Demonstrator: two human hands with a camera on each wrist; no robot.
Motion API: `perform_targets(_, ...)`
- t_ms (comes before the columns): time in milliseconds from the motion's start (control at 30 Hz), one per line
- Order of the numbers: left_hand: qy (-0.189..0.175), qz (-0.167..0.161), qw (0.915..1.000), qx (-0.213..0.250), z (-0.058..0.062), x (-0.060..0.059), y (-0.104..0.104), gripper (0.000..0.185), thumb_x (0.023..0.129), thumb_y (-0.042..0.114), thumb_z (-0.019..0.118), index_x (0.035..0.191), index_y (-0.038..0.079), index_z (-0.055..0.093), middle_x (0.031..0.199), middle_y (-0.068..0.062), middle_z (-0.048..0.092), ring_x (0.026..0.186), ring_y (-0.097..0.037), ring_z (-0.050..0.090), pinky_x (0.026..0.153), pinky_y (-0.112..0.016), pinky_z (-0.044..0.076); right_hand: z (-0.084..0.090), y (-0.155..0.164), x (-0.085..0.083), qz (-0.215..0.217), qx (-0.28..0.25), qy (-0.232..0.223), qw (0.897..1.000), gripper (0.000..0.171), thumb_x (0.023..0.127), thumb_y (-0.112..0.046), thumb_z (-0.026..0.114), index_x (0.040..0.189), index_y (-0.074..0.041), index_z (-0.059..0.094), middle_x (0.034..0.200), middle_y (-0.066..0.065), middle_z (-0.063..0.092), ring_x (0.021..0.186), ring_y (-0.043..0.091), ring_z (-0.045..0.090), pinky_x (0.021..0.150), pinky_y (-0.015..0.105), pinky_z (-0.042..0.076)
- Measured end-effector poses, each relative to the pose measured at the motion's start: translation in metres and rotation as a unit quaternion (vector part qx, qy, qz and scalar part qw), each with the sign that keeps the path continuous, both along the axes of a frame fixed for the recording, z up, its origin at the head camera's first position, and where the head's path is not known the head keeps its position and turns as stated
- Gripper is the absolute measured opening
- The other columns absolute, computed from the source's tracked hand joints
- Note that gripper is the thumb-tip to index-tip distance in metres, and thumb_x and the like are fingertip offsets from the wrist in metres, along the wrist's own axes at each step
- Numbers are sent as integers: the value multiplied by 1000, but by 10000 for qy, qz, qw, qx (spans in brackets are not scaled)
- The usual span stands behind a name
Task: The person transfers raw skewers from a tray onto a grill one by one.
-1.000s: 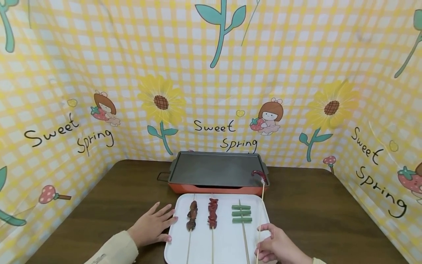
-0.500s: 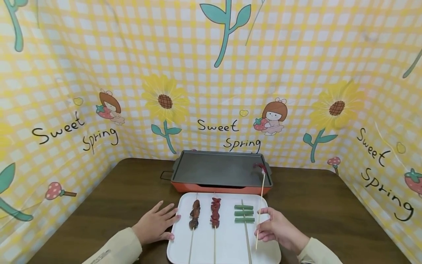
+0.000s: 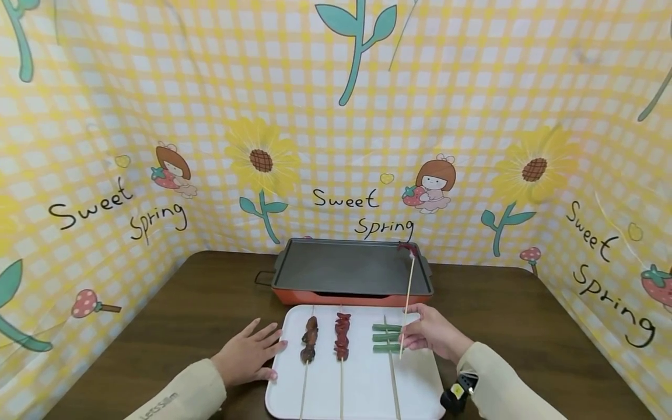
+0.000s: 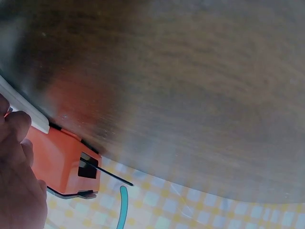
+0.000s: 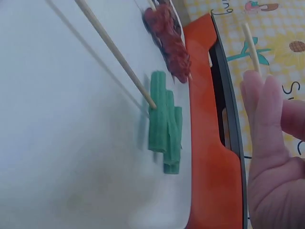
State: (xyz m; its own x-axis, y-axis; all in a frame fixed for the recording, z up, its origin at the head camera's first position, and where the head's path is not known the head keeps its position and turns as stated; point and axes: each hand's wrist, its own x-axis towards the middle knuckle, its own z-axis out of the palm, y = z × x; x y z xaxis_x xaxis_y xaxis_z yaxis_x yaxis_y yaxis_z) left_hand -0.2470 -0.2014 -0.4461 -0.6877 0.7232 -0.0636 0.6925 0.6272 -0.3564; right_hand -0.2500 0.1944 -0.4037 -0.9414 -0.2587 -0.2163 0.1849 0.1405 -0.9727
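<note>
In the head view, the right hand (image 3: pixel 436 331) pinches one held skewer (image 3: pixel 407 291) between thumb and fingertips, low on its stick. A short end shows below the fingers; the rest slants up and away from them. Its single dark red piece (image 3: pixel 406 248), curled, sits at the top end, seen against the far right corner of the grill (image 3: pixel 336 268). The fingers are by the right edge of the tray (image 3: pixel 362 399), overlapping the ends of the green pieces in view. The left hand (image 3: pixel 248 353) has its fingers spread, fingertips at the tray's left edge. Three more skewers lie on the tray: one brown skewer (image 3: pixel 310 339) nearest the left edge, one red skewer (image 3: pixel 342 338) beside it, and one green skewer (image 3: pixel 382 337) toward the right edge, with three green pieces set crosswise. The grill stands on the table (image 3: pixel 173 326) just beyond the tray's far edge.

In the left wrist view, part of the left hand is by a corner of the tray, in front of the grill's orange side, where one wire handle (image 4: pixel 114 177) juts out. The fingers' spread cannot be told here.

In the right wrist view, thumb and finger pinch the held skewer, its short stick end poking past their tips. The three green pieces lie near the tray's edge, the red skewer near them.
</note>
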Motion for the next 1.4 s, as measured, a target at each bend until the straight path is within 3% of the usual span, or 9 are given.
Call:
perform_targets(200, -14, 56, 10000, -46, 1, 2, -4, 73, 90, 68, 28, 137, 18, 56, 139, -5, 53, 134, -25, 41, 106, -50, 30, 4, -3, -17, -16, 40, 21, 10000, 47, 89, 9, 51, 130, 14, 28, 70, 7, 64, 53, 10, 61, 53, 21, 52)
perform_targets(433, 142, -156, 9998, -24, 1, 3, -2, 71, 91, 67, 30, 135, 18, 57, 138, -6, 54, 133, -23, 43, 105, -49, 31, 8, 1, -27, -132, 294, -113, 9994, 39, 92, 9, 49, 127, 13, 32, 74, 10, 65, 56, 12, 62, 55, 22, 53)
perform_targets(700, -35, -192, 9998, 90, -1, -1, -1, 72, 91, 67, 30, 135, 17, 57, 138, -7, 54, 133, -24, 42, 105, -49, 30, 9, 1, -30, -234, 513, -162, 9983, 41, 93, 7, 49, 131, 13, 35, 80, 14, 66, 59, 15, 63, 59, 25, 54)
perform_targets(1133, -44, -235, 9996, 165, 2, -3, 0, 71, 92, 65, 31, 135, 17, 57, 138, -7, 54, 133, -25, 42, 104, -50, 31, 9, -3, -37, -110, 241, -169, 9995, 39, 94, 6, 48, 129, 13, 35, 82, 15, 66, 60, 14, 63, 62, 24, 55)
perform_targets(1400, -68, -42, 10000, -18, 2, 0, 0, 73, 90, 68, 28, 137, 19, 55, 140, -6, 52, 134, -24, 40, 106, -50, 29, 4, -5, -40, -164, 296, -139, 9993, 43, 93, 7, 48, 132, 15, 33, 75, 10, 65, 57, 12, 62, 57, 22, 54)
